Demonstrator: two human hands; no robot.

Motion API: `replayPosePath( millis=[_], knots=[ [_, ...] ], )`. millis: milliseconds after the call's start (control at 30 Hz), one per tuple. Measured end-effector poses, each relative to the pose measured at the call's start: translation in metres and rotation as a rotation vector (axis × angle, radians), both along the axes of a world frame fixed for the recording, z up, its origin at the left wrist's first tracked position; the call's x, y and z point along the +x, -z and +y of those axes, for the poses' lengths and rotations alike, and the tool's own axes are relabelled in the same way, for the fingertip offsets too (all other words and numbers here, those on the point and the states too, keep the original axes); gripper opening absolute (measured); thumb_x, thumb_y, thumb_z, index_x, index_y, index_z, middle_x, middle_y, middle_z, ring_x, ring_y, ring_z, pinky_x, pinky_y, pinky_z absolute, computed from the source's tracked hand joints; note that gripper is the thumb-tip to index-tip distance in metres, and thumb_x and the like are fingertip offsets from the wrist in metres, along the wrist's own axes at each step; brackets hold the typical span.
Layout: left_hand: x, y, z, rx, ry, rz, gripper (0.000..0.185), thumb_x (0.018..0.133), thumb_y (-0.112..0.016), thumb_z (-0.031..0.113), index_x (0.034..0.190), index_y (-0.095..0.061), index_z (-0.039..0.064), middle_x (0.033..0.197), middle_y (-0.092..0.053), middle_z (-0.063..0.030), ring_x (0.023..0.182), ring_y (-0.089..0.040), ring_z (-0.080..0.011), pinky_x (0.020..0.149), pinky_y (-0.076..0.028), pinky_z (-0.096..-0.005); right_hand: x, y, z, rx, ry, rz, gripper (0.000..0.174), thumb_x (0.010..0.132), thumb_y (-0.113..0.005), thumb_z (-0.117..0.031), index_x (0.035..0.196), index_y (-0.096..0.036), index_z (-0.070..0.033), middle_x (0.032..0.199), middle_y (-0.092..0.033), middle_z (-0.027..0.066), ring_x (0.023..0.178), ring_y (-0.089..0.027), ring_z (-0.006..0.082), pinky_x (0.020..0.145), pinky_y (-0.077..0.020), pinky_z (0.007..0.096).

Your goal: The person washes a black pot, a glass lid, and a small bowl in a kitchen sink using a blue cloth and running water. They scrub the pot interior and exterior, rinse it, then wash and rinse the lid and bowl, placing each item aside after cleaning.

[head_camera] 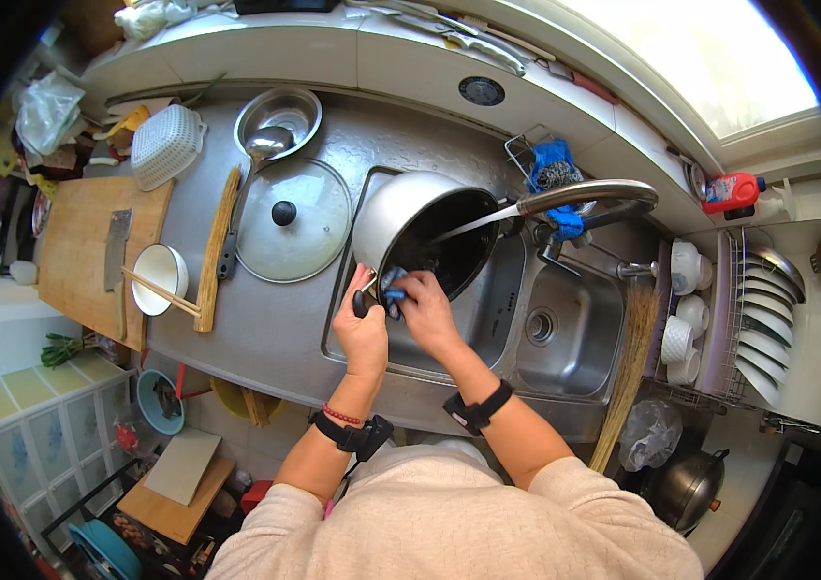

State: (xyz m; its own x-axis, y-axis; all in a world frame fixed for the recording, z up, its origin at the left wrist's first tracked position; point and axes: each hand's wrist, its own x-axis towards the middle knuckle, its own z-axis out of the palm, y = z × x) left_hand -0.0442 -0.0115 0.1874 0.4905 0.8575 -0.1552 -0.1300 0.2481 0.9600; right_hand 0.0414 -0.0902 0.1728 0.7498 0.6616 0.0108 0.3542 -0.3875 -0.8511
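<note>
A large metal pot [399, 210] with a dark inside is tilted over the left basin of a steel sink [512, 319]. Water runs into it from the curved faucet [584, 190]. My left hand [363, 330] grips the pot's near side handle [360, 303], which is black and metal. My right hand [428, 308] holds a blue cloth or scrubber [394, 290] against the pot's near rim; its fingertips are partly hidden. Left of the pot, a glass lid [294, 239] with a black knob lies on the steel counter.
A steel bowl [302, 109] with a ladle [269, 143], a bundled straw brush [218, 254], a white bowl [157, 272] with chopsticks and a cutting board [77, 246] with a cleaver [117, 246] stand left. Another straw brush [628, 362] and a dish rack [733, 319] are right.
</note>
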Motion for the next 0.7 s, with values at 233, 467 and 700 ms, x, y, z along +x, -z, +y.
replayPosePath(
  millis=[233, 467, 700],
  knots=[
    [-0.002, -0.007, -0.002, -0.374, -0.016, -0.031, 0.061, 0.075, -0.045, -0.017, 0.135, -0.050, -0.011, 0.129, -0.060, -0.0123, 0.109, -0.060, -0.0147, 0.088, -0.048, -0.0235, 0.049, -0.001, -0.051, -0.529, 0.026, -0.588, 0.014, 0.072, -0.064, -0.004, 0.079, -0.074, -0.011, 0.107, -0.057, 0.0113, 0.098, -0.055, 0.0324, 0.080, -0.0523, 0.0382],
    [-0.002, -0.001, -0.004, -0.608, 0.075, 0.026, 0.055, 0.061, -0.042, -0.017, 0.112, -0.060, -0.008, 0.082, -0.060, -0.0066, 0.055, -0.046, -0.0122, 0.047, -0.033, -0.0256, 0.122, -0.038, -0.019, -0.177, 0.117, -0.916, 0.014, 0.074, -0.062, -0.001, 0.082, -0.070, -0.010, 0.101, -0.058, 0.0139, 0.096, -0.057, 0.0339, 0.079, -0.0508, 0.0413],
    [0.001, 0.017, -0.014, -0.711, 0.105, 0.088, 0.050, 0.063, -0.044, -0.017, 0.109, -0.062, -0.006, 0.077, -0.058, -0.0055, 0.050, -0.046, -0.0135, 0.045, -0.036, -0.0266, 0.063, -0.030, 0.018, 0.134, -0.191, -0.374, 0.020, 0.070, -0.063, 0.007, 0.080, -0.070, -0.009, 0.095, -0.059, 0.0149, 0.090, -0.061, 0.0349, 0.078, -0.0522, 0.0407]
  ],
)
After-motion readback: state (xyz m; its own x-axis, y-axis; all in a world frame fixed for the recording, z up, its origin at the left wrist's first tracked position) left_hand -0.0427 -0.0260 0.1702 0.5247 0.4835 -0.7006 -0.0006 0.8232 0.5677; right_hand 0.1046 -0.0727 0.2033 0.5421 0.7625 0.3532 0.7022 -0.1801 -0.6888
